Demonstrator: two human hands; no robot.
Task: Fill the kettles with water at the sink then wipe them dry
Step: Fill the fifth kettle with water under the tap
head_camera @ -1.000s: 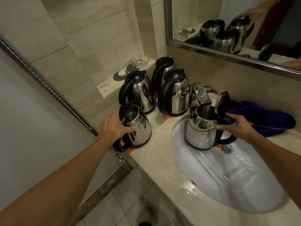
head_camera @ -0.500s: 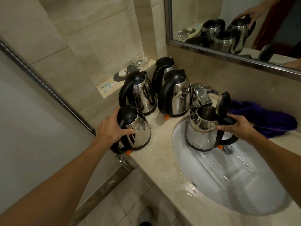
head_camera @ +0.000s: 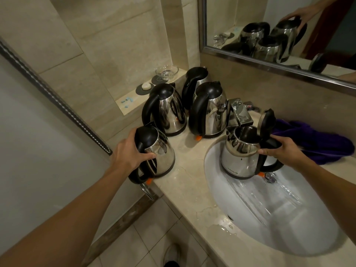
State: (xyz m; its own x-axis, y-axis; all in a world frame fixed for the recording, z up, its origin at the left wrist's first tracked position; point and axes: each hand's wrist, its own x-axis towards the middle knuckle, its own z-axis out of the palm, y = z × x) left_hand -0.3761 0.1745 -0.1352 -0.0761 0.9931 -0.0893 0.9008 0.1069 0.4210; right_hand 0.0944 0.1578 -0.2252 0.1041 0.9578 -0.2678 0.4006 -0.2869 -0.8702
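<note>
So far we judge the task midway: our right hand (head_camera: 287, 151) grips the handle of the open-lidded kettle (head_camera: 240, 157) in the white glazed sink (head_camera: 269, 218) under the tap (head_camera: 239, 114). Our left hand (head_camera: 128, 153) clasps a shut kettle (head_camera: 158, 153) at the wet marble bench's (head_camera: 185, 182) left edge. Wiping with the fuzzy purple cloth (head_camera: 316, 147) remains.

Left hand (head_camera: 128, 155) grips lidded kettle (head_camera: 159, 151) at bench (head_camera: 185, 182) edge. Right hand (head_camera: 285, 151) holds open-lid kettle (head_camera: 240, 158) in sink (head_camera: 289, 228) under faucet (head_camera: 239, 114). Three kettles behind, purple towel (head_camera: 316, 145) right.
</note>
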